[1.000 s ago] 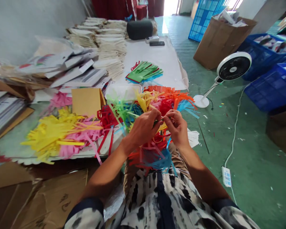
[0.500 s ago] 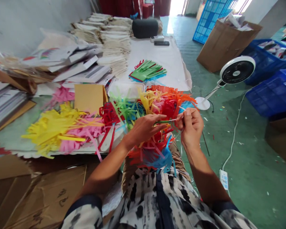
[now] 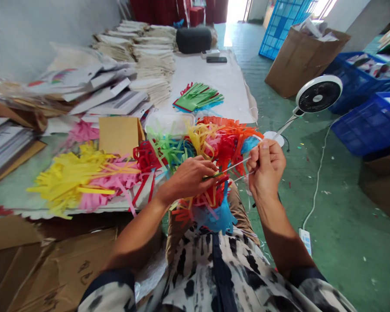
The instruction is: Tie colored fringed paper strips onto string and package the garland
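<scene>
Above my lap, my left hand (image 3: 195, 175) is closed on a small green strip of fringed paper (image 3: 214, 175). My right hand (image 3: 267, 164) pinches a white string (image 3: 236, 165), pulled taut in two lines between the hands. Below them a bundle of red, orange and blue fringed paper (image 3: 216, 214) hangs over my thighs. Just beyond, at the table's edge, lie more fringed tassels: light green (image 3: 169, 147), yellow (image 3: 199, 138), and orange (image 3: 227, 123). How the string joins the green strip is hidden by my left fingers.
Left on the table lie yellow tassels (image 3: 69, 177), pink tassels (image 3: 117, 180) and a tan card (image 3: 119, 135). Behind are stacked paper bags (image 3: 154, 60), a clear plastic box (image 3: 169, 121) and a phone (image 3: 216, 60). A fan (image 3: 318, 96) stands on the floor at right, near blue crates (image 3: 367, 125).
My right hand has moved slightly right, drawing the string into two longer taut lines. My left hand has shifted left and down a little, its fingers more curled.
</scene>
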The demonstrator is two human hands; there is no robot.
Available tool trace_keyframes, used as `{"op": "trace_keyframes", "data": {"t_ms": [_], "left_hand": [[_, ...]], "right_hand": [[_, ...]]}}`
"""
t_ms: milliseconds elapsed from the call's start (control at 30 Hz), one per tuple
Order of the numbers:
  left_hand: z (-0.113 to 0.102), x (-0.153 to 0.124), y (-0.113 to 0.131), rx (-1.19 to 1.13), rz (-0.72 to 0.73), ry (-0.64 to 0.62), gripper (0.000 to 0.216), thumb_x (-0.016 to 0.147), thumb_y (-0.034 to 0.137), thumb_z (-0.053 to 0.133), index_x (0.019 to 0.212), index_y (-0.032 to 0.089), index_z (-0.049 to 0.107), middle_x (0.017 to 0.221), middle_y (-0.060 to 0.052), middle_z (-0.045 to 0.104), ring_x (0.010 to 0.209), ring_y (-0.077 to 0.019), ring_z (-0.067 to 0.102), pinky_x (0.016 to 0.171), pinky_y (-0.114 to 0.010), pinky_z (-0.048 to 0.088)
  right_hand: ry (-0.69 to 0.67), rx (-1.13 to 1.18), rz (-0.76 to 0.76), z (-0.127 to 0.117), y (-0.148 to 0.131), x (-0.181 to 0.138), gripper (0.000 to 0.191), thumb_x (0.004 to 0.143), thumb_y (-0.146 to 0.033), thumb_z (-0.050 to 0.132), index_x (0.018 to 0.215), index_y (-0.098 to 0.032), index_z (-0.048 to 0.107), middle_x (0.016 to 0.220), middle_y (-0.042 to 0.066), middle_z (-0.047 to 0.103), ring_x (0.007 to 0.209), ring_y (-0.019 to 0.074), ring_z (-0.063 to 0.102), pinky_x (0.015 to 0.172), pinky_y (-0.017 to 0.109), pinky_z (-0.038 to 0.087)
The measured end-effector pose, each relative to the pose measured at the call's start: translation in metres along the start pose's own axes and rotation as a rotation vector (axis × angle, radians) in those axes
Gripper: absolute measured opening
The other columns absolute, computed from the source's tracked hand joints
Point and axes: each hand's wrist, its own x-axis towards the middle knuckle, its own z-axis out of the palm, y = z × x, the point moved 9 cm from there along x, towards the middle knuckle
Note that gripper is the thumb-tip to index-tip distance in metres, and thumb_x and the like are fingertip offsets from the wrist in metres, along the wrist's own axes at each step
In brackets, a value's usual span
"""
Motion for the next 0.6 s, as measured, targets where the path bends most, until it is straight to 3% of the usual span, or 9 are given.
{"op": "trace_keyframes", "data": {"t_ms": [33, 133, 167, 267, 333, 433, 500, 600], "left_hand": [[0.0, 0.001, 0.004, -0.021, 0.001, 0.011, 0.027, 0.103, 0.047, 0.066, 0.111, 0.026, 0.081, 0.108, -0.005, 0.082, 0.097, -0.0213, 0.072, 0.087, -0.035, 0.05], [0.005, 0.005, 0.009, -0.072, -0.066, 0.07, 0.063, 0.086, 0.06, 0.083, 0.137, 0.025, 0.07, 0.111, -0.007, 0.08, 0.098, -0.0248, 0.072, 0.086, -0.036, 0.051], [0.01, 0.006, 0.01, -0.081, -0.082, 0.076, 0.064, 0.082, 0.059, 0.087, 0.133, 0.024, 0.071, 0.107, -0.007, 0.08, 0.097, -0.0253, 0.071, 0.085, -0.036, 0.05], [0.027, 0.008, 0.015, -0.155, -0.074, 0.03, 0.022, 0.089, 0.042, 0.083, 0.094, 0.021, 0.079, 0.087, -0.004, 0.074, 0.085, -0.0206, 0.067, 0.079, -0.032, 0.048], [0.031, 0.006, 0.017, -0.253, -0.065, -0.01, 0.025, 0.096, 0.032, 0.072, 0.075, 0.019, 0.074, 0.083, -0.003, 0.069, 0.078, -0.0159, 0.064, 0.074, -0.028, 0.045], [0.031, 0.004, 0.017, -0.279, -0.114, -0.173, 0.023, 0.094, 0.027, 0.067, 0.073, 0.019, 0.071, 0.079, 0.0, 0.069, 0.069, -0.0127, 0.061, 0.066, -0.027, 0.04], [0.028, 0.003, 0.011, -0.145, -0.176, -0.303, 0.017, 0.086, 0.024, 0.07, 0.069, 0.021, 0.068, 0.064, 0.003, 0.063, 0.059, -0.0122, 0.054, 0.06, -0.028, 0.034], [0.02, 0.006, -0.004, 0.087, -0.226, -0.411, 0.017, 0.079, 0.028, 0.074, 0.065, 0.023, 0.066, 0.053, 0.004, 0.053, 0.051, -0.0134, 0.046, 0.056, -0.03, 0.027]], "right_hand": [[-0.007, 0.008, -0.016, 0.004, -0.004, 0.0, 0.034, 0.096, -0.05, 0.074, 0.089, -0.026, 0.051, 0.06, -0.011, 0.044, 0.042, 0.0051, 0.028, 0.038, 0.02, 0.021], [-0.055, 0.008, -0.042, 0.018, -0.014, -0.003, 0.031, 0.1, -0.049, 0.07, 0.09, -0.027, 0.05, 0.061, -0.01, 0.044, 0.042, 0.0055, 0.028, 0.038, 0.021, 0.02], [-0.07, -0.001, -0.044, 0.023, -0.017, -0.005, 0.031, 0.101, -0.05, 0.068, 0.09, -0.027, 0.049, 0.062, -0.01, 0.044, 0.042, 0.0056, 0.028, 0.038, 0.021, 0.019], [-0.073, -0.041, -0.056, 0.025, -0.03, -0.01, 0.032, 0.102, -0.053, 0.065, 0.091, -0.028, 0.048, 0.063, -0.009, 0.042, 0.043, 0.0062, 0.028, 0.037, 0.021, 0.019], [-0.049, -0.058, -0.065, 0.016, -0.041, -0.013, 0.031, 0.102, -0.052, 0.065, 0.092, -0.028, 0.049, 0.062, -0.01, 0.04, 0.043, 0.0066, 0.028, 0.037, 0.021, 0.02], [0.006, -0.04, -0.087, -0.005, -0.054, -0.018, 0.028, 0.1, -0.048, 0.07, 0.093, -0.028, 0.052, 0.06, -0.011, 0.038, 0.042, 0.0062, 0.025, 0.036, 0.02, 0.02], [0.051, -0.017, -0.092, -0.02, -0.055, -0.021, 0.028, 0.098, -0.046, 0.073, 0.093, -0.027, 0.054, 0.059, -0.012, 0.038, 0.042, 0.0059, 0.023, 0.036, 0.019, 0.019], [0.119, -0.014, -0.033, -0.04, -0.035, -0.025, 0.031, 0.095, -0.048, 0.076, 0.092, -0.027, 0.053, 0.06, -0.012, 0.04, 0.043, 0.0059, 0.026, 0.037, 0.019, 0.022]]}}
